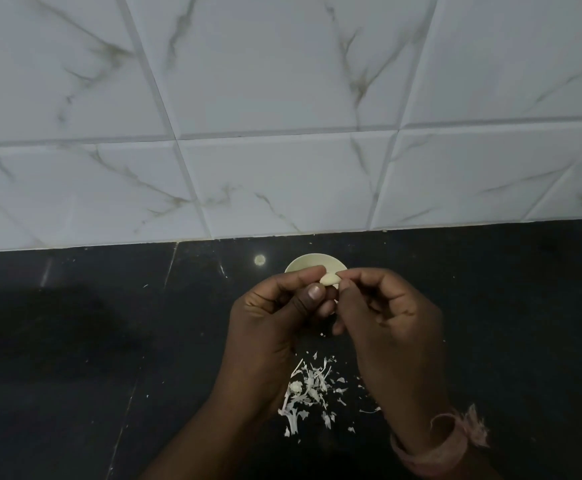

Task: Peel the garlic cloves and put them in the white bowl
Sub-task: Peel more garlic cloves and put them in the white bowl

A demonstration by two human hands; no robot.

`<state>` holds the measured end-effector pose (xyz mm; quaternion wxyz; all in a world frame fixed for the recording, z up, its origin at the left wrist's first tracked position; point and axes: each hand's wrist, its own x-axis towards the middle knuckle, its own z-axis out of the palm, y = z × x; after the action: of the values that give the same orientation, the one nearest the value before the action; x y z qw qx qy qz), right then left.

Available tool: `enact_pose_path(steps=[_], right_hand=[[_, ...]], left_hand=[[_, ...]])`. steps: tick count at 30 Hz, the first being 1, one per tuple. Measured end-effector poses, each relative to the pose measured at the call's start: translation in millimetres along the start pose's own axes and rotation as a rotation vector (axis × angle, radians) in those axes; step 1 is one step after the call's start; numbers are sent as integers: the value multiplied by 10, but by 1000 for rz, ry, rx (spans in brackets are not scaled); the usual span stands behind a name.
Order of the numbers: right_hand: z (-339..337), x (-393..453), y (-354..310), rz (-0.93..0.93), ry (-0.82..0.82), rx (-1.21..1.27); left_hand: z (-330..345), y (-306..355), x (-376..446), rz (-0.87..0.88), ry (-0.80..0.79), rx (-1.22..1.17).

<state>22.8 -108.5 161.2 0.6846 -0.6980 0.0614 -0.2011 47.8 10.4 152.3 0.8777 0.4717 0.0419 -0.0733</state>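
A pale garlic clove [329,279] is held above the black counter between both hands. My left hand [275,313] pinches it between thumb and fingers from the left. My right hand [383,317] pinches its right end with curled fingertips. Just behind the hands stands the small white bowl [312,263]; my fingers hide most of it and its contents cannot be seen. A heap of white garlic skins [312,389] lies on the counter under my wrists.
The black stone counter [109,341] meets a white marbled tile wall [282,133] close behind the bowl. A pink thread band circles my right wrist [438,445]. A bright light reflection [260,260] shows left of the bowl.
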Motion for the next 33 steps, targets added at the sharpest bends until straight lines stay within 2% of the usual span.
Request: enact_pose_path(steps=[9, 16, 23, 28, 33], right_hand=[[61, -25, 35, -109, 147, -181], [32, -24, 156, -24, 125, -240], [-14, -20, 180, 69, 14, -147], [-68, 32, 241, 202, -9, 20], [-115, 6, 419, 220, 6, -20]], left_hand=[[88, 63, -59, -12, 5, 32], [57, 40, -14, -132, 10, 43], [-46, -26, 65, -223, 8, -7], [-98, -99, 79, -243, 1, -48], [-180, -159, 73, -183, -16, 87]])
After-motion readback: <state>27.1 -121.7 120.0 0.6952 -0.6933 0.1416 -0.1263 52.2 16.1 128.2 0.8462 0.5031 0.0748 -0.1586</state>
